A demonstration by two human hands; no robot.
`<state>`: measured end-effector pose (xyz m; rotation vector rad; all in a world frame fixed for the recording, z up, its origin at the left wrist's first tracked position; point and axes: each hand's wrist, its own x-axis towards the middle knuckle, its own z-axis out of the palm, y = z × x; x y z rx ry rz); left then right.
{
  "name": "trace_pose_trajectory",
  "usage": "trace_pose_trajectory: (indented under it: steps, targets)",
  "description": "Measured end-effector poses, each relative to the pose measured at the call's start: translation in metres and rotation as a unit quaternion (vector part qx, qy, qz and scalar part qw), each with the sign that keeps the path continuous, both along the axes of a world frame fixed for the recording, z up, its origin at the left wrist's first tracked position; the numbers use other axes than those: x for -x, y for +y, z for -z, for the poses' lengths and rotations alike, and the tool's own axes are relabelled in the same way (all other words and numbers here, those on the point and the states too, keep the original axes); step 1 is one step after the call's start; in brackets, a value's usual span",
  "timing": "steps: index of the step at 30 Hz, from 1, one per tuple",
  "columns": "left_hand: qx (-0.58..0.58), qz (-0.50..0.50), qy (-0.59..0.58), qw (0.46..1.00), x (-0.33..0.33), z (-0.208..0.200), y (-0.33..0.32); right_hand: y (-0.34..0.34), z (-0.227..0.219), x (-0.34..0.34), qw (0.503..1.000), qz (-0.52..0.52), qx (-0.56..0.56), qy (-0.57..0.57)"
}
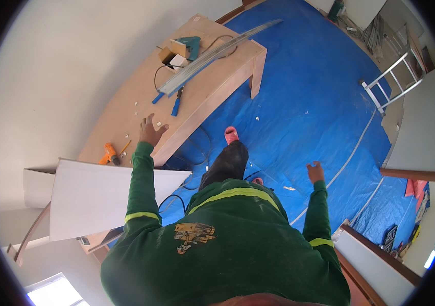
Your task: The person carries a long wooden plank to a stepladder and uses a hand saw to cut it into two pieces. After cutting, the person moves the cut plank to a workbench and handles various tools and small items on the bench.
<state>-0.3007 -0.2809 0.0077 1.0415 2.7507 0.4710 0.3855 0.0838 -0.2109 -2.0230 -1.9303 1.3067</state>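
Note:
My left hand (151, 130), fingers spread, hovers at the near edge of a long wooden table (202, 97) and holds nothing. Close to it lie an orange drill (110, 154), a yellow pencil (125, 148) and small white scraps. Farther along the tabletop are a blue-handled tool (176, 105) and a bundle of long metal profiles (217, 56). My right hand (315, 172) hangs away from the table at my right side, over the blue sheet; its fingers are slightly bent and apart, with nothing visible in them.
Blue plastic sheeting (299, 97) covers the floor, with cables by the table. A large white panel (110, 199) leans at my left. A teal power tool (191, 47) and small boxes (178, 50) sit on the table. At the right is an aluminium ladder (393, 84).

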Motion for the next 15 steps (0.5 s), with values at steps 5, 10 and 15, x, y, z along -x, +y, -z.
trace_pose_trajectory:
  steps: [5,10,15]
  targets:
    - [0.038,-0.01,0.085,0.996,0.094,0.099,0.071,-0.002,0.014,0.077,0.991,-0.067,0.114,0.014]
    - [0.045,-0.041,-0.018,0.998,0.14,0.138,0.169,-0.026,0.015,0.037,0.976,-0.054,0.208,-0.025]
    - [0.146,-0.037,-0.058,0.987,0.136,0.11,0.178,0.014,-0.03,0.044,0.954,-0.046,0.288,-0.071]
